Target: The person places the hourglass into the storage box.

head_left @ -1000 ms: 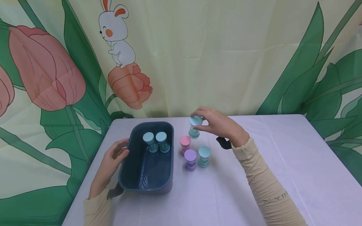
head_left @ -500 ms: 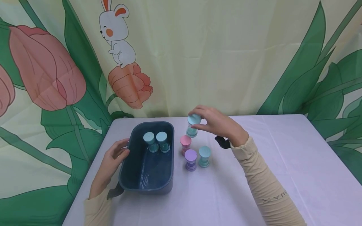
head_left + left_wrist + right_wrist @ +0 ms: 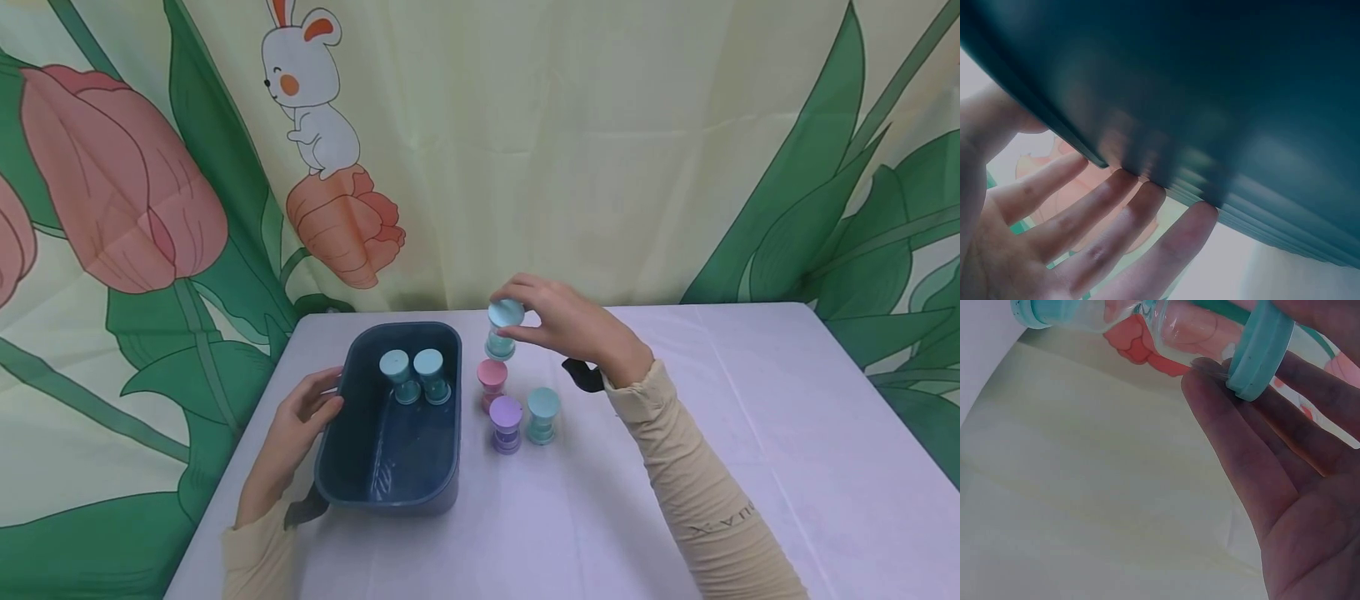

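My right hand (image 3: 573, 325) holds a teal-capped hourglass (image 3: 502, 341) by its upper end, thumb on the near side and fingers beyond. In the right wrist view, clear glass with a narrow waist shows between the two teal caps of the hourglass (image 3: 1260, 353). Against the left wall of a dark blue plastic bin (image 3: 330, 487) rests my left hand (image 3: 296, 425); in the left wrist view its fingertips (image 3: 1200, 219) touch the ribbed outer wall, fingers fairly straight. Two teal hourglasses, a left one (image 3: 394, 364) and a right one (image 3: 429, 363), stand inside the bin's far part.
Right of the bin, a pink hourglass (image 3: 492, 377), a purple hourglass (image 3: 506, 417) and another teal hourglass (image 3: 543, 408) stand upright on the white-covered table (image 3: 637, 517). A printed curtain (image 3: 570, 150) hangs behind the table's far edge.
My right hand has carried the teal hourglass slightly left and upward in the head view, to behind the pink one. The left hand and the bin have stayed in place.
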### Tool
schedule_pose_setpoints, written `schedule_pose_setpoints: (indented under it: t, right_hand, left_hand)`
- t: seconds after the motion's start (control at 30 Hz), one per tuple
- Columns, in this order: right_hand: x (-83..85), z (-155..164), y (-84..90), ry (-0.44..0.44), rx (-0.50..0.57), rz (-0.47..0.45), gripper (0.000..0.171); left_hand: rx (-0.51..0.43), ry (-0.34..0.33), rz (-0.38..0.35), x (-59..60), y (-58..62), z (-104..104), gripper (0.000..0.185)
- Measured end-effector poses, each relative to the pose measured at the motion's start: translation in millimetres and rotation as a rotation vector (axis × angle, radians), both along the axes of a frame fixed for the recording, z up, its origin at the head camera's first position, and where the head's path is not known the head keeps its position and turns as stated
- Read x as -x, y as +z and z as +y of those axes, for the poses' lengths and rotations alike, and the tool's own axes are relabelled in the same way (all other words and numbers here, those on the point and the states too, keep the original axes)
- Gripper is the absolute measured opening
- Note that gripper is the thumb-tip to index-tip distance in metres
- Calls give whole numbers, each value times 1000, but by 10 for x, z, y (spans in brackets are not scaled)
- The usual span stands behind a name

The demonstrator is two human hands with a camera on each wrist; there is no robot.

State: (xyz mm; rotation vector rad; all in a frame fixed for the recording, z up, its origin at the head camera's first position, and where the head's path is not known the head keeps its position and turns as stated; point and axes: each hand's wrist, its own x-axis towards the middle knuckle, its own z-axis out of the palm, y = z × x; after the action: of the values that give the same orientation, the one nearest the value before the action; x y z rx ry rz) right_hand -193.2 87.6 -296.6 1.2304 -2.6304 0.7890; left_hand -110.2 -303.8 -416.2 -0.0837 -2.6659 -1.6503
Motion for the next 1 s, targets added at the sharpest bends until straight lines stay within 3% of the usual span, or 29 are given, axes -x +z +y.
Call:
schedule_pose_setpoints:
  t: [1.0]
  right_hand:
    - [-36,-271,113,47,17,48,39]
  left_hand:
    - [6,5,-1,5,-3,10,53]
